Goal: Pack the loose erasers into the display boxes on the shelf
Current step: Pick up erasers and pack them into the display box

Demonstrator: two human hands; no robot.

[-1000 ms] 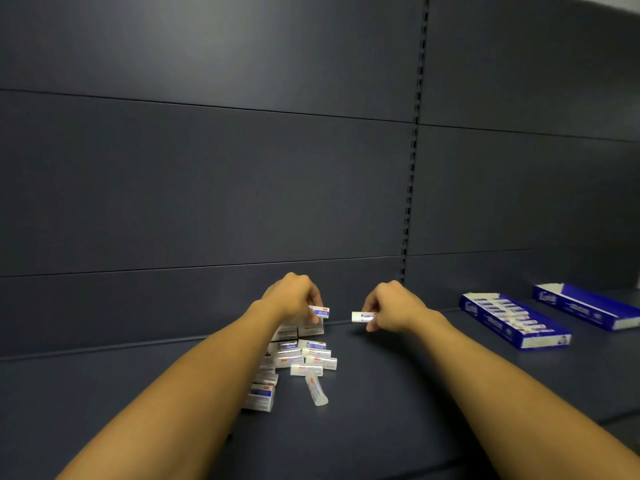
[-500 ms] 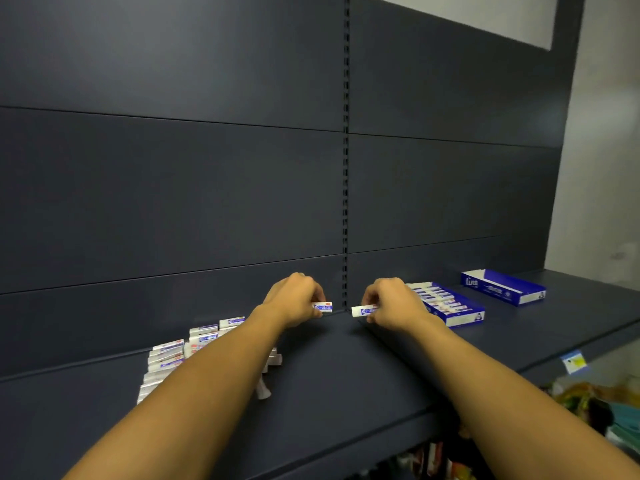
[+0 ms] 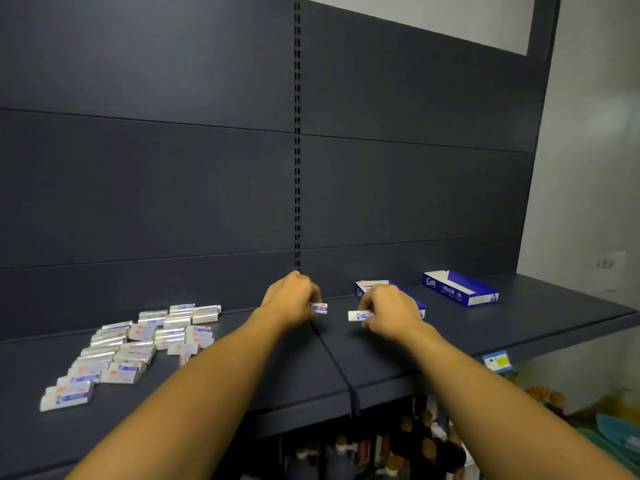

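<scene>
One eraser (image 3: pixel 319 308) is pinched by the left hand (image 3: pixel 291 299) and one (image 3: pixel 358 315) by the right hand (image 3: pixel 389 311), while many loose erasers (image 3: pixel 138 344) are left at nine o'clock, unpacked.

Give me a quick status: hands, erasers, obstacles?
Left hand pinches small white eraser; right hand likewise. Blue cardboard display box just behind right hand. Nothing between.

Both hands have carried their erasers rightward along the shelf (image 3: pixel 346 358), away from the pile of loose erasers (image 3: pixel 138 341). The right hand (image 3: pixel 391 311) now sits in front of the nearer display box (image 3: pixel 363 287), hiding most of it.
</scene>
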